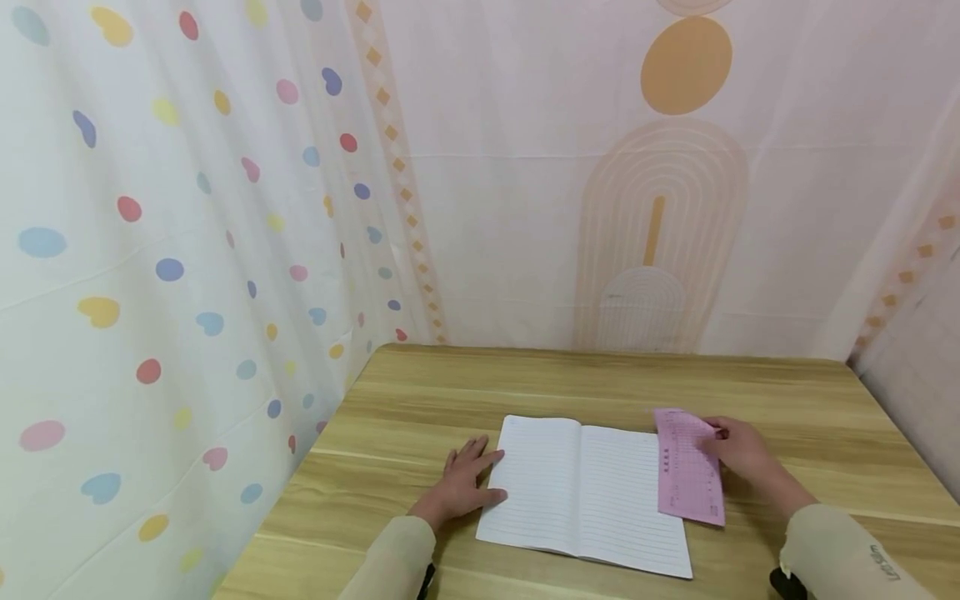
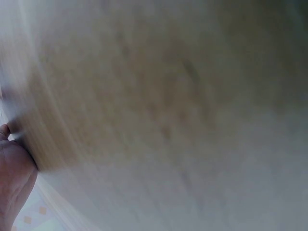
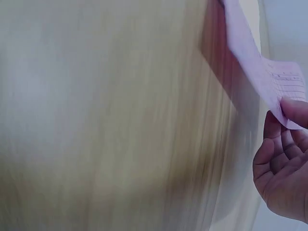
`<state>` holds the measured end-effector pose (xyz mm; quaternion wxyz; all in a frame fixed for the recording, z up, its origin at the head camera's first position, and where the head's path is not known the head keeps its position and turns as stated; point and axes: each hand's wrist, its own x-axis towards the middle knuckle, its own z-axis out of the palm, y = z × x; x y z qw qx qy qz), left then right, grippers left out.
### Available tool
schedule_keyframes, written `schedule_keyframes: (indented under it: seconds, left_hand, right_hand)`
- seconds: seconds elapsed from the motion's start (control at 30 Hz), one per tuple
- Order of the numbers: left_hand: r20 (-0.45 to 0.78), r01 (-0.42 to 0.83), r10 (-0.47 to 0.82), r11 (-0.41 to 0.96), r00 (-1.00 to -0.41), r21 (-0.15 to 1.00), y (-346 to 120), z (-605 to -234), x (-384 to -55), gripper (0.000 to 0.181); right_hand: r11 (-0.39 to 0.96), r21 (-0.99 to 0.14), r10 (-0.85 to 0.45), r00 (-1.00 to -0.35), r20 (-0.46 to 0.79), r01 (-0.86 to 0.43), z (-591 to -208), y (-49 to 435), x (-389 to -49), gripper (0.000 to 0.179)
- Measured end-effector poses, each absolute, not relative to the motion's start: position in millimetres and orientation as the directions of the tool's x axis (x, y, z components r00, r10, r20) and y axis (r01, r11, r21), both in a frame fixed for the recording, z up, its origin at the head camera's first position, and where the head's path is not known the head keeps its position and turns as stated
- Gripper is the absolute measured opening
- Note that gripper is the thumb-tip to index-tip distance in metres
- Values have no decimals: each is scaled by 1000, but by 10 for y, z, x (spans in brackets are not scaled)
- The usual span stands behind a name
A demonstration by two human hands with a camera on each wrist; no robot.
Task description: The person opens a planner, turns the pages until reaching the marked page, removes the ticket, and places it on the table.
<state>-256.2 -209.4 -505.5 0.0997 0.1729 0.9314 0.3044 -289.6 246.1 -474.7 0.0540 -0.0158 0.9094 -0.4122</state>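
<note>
An open notebook (image 1: 536,487) with blank ruled pages lies on the wooden table. My left hand (image 1: 460,486) rests at its left edge, fingers spread, with the thumb and a fingertip on the page margin. In the left wrist view only part of that hand (image 2: 15,175) shows at the lower left. A pink printed form (image 1: 686,471) overlaps the right page's outer edge. My right hand (image 1: 741,450) pinches the form by its right side between thumb and fingers. In the right wrist view the pink form (image 3: 250,65) bends up off the table, held by the right hand (image 3: 286,168).
The wood-grain table (image 1: 600,379) reaches back to a patterned curtain (image 1: 510,208). Another curtain with coloured dots (image 1: 187,333) hangs along the left side. A pale wall (image 1: 918,367) stands beyond the table's right edge.
</note>
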Motion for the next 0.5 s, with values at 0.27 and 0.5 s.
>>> schedule_keyframes:
  seconds: [0.27, 0.5]
  left_hand:
    - [-83, 259, 383, 753, -920, 604, -2097, -5050, -2557, 70]
    - [-83, 258, 384, 749, -919, 610, -2098, -5049, -2557, 70]
  right_hand:
    - [675, -733, -21, -991, -133, 84, -4747, 2741, -2927, 58]
    - [726, -679, 15, -990, -141, 108, -4717, 2847, -2900, 63]
